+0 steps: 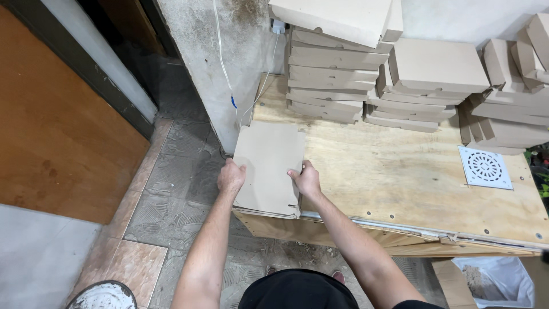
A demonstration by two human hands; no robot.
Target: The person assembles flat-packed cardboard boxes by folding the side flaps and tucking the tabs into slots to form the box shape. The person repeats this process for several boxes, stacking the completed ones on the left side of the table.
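A plywood workbench point(400, 177) fills the right half of the view, its near edge trimmed with a metal strip. Along the bench's far side, from twelve to two o'clock, stand stacks of folded cardboard boxes point(337, 74), the tallest against a stained concrete wall point(194, 51). At nine o'clock a brown wooden door point(51, 143) leans beside a dark doorway, above a worn tiled floor point(171, 189).

At the bench's near-left corner, centre frame, lies a stack of flat cardboard sheets point(269, 166), overhanging the edge slightly. The person's left hand point(231, 177) presses against the stack's left edge, fingers curled on it; the right hand point(307, 178) grips the right edge, fingers narrow and bent against the card. Both hands bracket the stack from opposite sides.

At three o'clock a white square drain grate point(485, 167) rests on the plywood. A white cable point(224, 63) hangs down the wall at eleven o'clock. At five o'clock a white plastic bag point(503, 280) sits under the bench.
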